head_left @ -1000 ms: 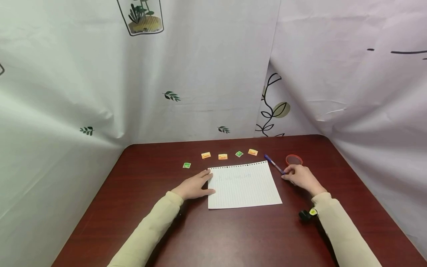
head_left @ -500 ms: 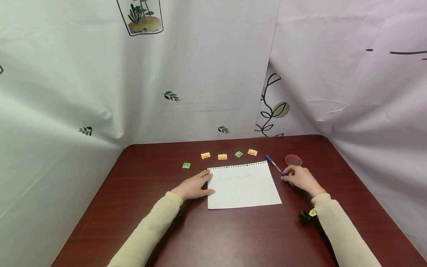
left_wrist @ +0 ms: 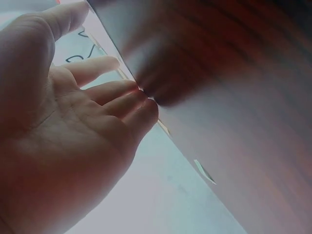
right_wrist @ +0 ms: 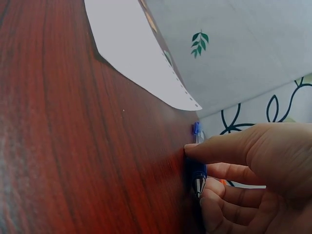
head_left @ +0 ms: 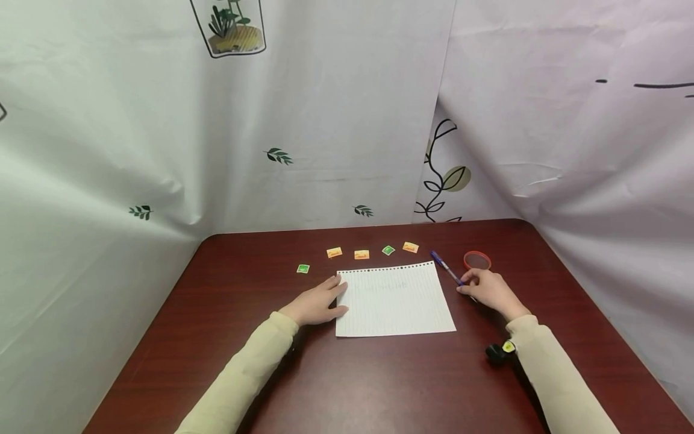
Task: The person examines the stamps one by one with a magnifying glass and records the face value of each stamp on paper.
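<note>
A sheet of lined paper (head_left: 398,304) with punched holes along its far edge lies on the table, with faint writing near the top. My left hand (head_left: 315,303) rests at its left edge, fingers extended and thumb spread, touching the sheet. In the left wrist view the palm of the left hand (left_wrist: 83,112) shows, with relaxed fingers. To the right of the paper, my right hand (head_left: 490,290) pinches a blue ballpoint pen (head_left: 447,268) that lies aslant on the table. The right wrist view shows the pen (right_wrist: 199,183) between thumb and fingers, its metal tip toward me.
Behind the paper lie several small stickers, among them an orange one (head_left: 361,255) and a green one (head_left: 303,269). A red-rimmed round object (head_left: 478,260) sits just beyond the right hand. A printed white curtain (head_left: 336,120) stands behind the dark red table (head_left: 347,386).
The sheet has shifted slightly to the left under the left hand. The right hand stays at the pen, and the pen has barely moved.
</note>
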Motion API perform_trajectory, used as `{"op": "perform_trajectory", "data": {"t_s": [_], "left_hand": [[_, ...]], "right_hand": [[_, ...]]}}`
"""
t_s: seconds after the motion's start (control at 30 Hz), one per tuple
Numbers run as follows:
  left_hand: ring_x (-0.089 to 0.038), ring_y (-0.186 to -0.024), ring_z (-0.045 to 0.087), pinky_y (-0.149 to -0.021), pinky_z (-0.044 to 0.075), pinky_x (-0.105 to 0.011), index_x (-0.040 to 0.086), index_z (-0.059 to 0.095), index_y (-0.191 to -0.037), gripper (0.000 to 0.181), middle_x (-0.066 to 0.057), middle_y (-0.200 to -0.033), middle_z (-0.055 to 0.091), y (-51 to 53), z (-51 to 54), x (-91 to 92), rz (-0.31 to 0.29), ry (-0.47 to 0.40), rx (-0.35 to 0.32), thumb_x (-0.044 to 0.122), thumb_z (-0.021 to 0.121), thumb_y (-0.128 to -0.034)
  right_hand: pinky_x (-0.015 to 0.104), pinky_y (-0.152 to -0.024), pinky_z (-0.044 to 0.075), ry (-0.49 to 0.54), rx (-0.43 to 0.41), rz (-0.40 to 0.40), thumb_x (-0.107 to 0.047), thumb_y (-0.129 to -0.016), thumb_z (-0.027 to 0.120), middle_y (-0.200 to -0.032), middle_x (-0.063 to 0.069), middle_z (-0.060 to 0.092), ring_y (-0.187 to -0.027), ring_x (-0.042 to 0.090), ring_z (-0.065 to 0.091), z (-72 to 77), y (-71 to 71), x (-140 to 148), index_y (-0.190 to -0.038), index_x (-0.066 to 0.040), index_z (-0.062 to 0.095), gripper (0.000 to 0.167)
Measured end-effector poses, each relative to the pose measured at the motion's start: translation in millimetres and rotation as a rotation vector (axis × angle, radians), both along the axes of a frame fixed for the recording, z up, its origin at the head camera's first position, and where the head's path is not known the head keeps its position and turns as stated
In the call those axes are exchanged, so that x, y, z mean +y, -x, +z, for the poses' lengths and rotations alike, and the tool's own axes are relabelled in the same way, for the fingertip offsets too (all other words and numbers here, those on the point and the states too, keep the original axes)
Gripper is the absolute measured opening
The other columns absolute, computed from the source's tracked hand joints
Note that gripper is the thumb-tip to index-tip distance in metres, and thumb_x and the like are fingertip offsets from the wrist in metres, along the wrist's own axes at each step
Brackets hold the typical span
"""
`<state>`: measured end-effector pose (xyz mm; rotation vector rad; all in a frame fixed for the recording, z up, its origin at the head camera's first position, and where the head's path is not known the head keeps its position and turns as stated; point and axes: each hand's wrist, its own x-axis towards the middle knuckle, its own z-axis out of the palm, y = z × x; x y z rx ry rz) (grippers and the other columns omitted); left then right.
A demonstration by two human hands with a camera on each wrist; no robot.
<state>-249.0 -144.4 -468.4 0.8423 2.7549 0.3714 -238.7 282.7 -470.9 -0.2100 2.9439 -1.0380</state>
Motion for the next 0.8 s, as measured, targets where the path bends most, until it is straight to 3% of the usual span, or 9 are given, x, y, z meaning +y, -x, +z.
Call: {"op": "perform_trajectory", "data": {"t_s": [0.53,0.8], "left_hand": [[-0.032,-0.15,0.027,-0.121,0.024,-0.043,-0.001,0.041,-0.152,0.06,-0.019,-0.161,0.031,4.1,-3.0,0.0,-0.029,0.029,0.046,0.032,0.055,-0.1035],[-0.03,-0.15,0.026,-0.119,0.028,-0.043,-0.001,0.041,-0.152,0.059,-0.018,-0.161,0.031,4.6,-1.3,0.9,-0.015,0.022,0.053,0.03,0.055,-0.104]], "right_hand": [[0.033,-0.06,0.042,0.002,-0.002,-0.009,-0.022,-0.089,0.078,-0.066,0.0,0.056,-0.059,0.015,0.053,-0.4,-1.6,0.5,-0.102,0.001,0.067,0.028],[0.033,-0.061,0.042,-0.006,-0.004,-0.012,-0.022,-0.089,0.078,-0.068,0.0,0.056,-0.061,0.015,0.052,0.4,-1.4,-0.4,-0.102,0.001,0.068,0.028]]}}
